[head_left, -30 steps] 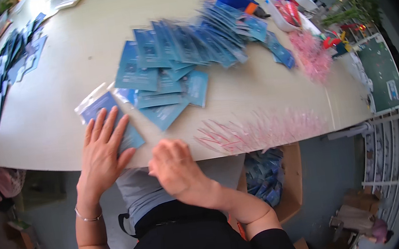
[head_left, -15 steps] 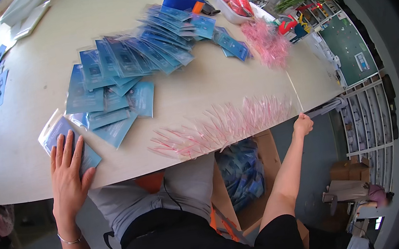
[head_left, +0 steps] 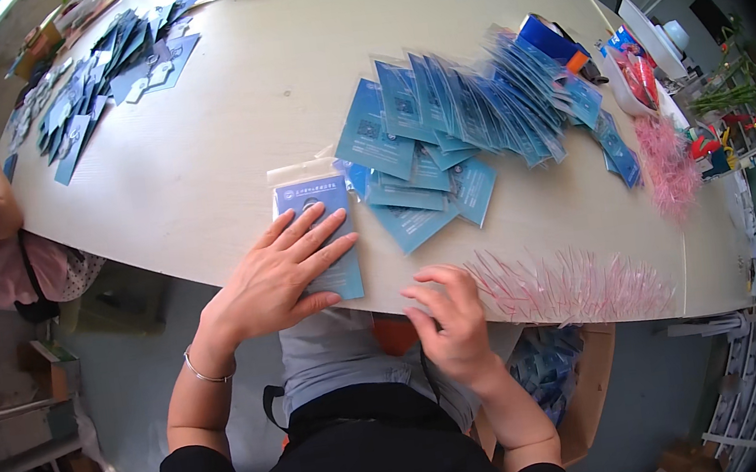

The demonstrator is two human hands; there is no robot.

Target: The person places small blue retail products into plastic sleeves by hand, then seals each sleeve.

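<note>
Blue card sleeve point(head_left: 322, 229) is pressed flat under the spread left hand point(head_left: 275, 282); the right hand point(head_left: 450, 321), fingers loosely curled, is empty at the table edge point(head_left: 214, 280).

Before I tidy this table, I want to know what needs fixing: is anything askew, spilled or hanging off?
Nothing looks damaged. The blue cards lie in a loose, overlapping sprawl, not a squared stack. The pink plastic ties are scattered along the table edge. The left hand presses a bagged card flat.
</note>
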